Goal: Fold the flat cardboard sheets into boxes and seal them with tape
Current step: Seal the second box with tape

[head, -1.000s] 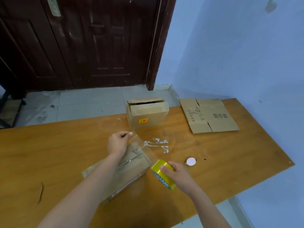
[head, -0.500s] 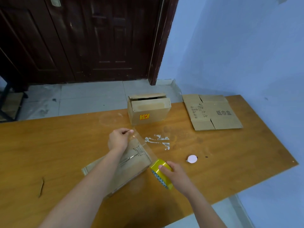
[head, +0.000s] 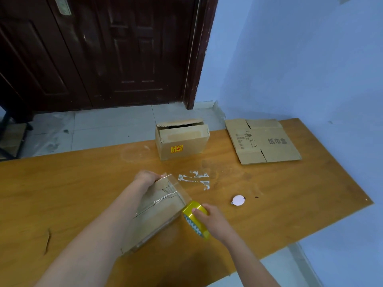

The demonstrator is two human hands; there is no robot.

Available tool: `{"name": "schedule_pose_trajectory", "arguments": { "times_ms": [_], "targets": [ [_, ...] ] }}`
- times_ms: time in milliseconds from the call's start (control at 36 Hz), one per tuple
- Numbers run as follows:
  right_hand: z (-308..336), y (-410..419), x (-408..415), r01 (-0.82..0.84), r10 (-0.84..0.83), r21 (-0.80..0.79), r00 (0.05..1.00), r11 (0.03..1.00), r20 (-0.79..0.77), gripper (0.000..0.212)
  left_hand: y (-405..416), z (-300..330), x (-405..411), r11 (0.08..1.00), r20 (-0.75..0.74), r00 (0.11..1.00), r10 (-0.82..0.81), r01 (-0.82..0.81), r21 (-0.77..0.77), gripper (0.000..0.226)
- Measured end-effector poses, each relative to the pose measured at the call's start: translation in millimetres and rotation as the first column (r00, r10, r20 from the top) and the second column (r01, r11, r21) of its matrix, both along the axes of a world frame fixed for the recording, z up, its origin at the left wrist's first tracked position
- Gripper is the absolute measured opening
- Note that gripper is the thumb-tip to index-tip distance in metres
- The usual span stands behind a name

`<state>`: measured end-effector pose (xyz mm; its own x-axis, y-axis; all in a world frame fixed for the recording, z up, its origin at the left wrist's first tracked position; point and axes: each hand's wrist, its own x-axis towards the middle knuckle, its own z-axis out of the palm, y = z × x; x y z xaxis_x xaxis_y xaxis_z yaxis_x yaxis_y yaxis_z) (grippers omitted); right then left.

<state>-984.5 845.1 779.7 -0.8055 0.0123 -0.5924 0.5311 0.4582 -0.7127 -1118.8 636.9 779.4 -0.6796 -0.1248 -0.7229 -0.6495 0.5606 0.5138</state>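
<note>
On the wooden table (head: 72, 193), my brown cardboard box (head: 159, 212) lies before the open box (head: 182, 139); the flat cardboard sheet (head: 262, 140) sits far right.

The tabletop (head: 83, 189) is orange-brown wood with a smooth, faintly sheened finish, marred by whitish residue (head: 195, 179) and a dark scratch (head: 48, 241). The folded box (head: 181, 139), the flat sheet (head: 262, 140) and the box being sealed (head: 153, 216) are matt brown corrugated cardboard. Clear glossy tape (head: 176, 187) stretches from a shiny yellow roll (head: 195, 218), probably plastic film. The door (head: 99, 50) is dark, scuffed wood; the wall (head: 300, 59) is matt blue paint.
</note>
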Motion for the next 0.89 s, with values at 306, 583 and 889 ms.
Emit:
{"name": "schedule_pose_trajectory", "arguments": {
  "times_ms": [306, 583, 889],
  "targets": [
    [11.5, -2.3, -3.7, -0.031, 0.031, -0.051, 0.999, 0.998, 0.008, 0.042, -3.2, -7.8, -4.3, 0.99, 0.144, 0.986, -0.086, 0.101, -0.097, 0.029],
    [3.2, -4.8, 13.4, 0.02, -0.036, -0.263, 0.998, 0.965, -0.055, 0.013, 3.1, -4.3, 8.4, 0.956, -0.452, 0.872, 0.19, -0.268, -0.116, 0.023],
    [-7.4, -4.3, 8.7, -0.067, 0.041, -0.446, 0.997, 0.892, -0.068, 0.016, 28.8, 1.5, 94.1, 0.949, -0.787, 0.558, -0.263, 0.001, -0.316, 0.027]
  ]
}}
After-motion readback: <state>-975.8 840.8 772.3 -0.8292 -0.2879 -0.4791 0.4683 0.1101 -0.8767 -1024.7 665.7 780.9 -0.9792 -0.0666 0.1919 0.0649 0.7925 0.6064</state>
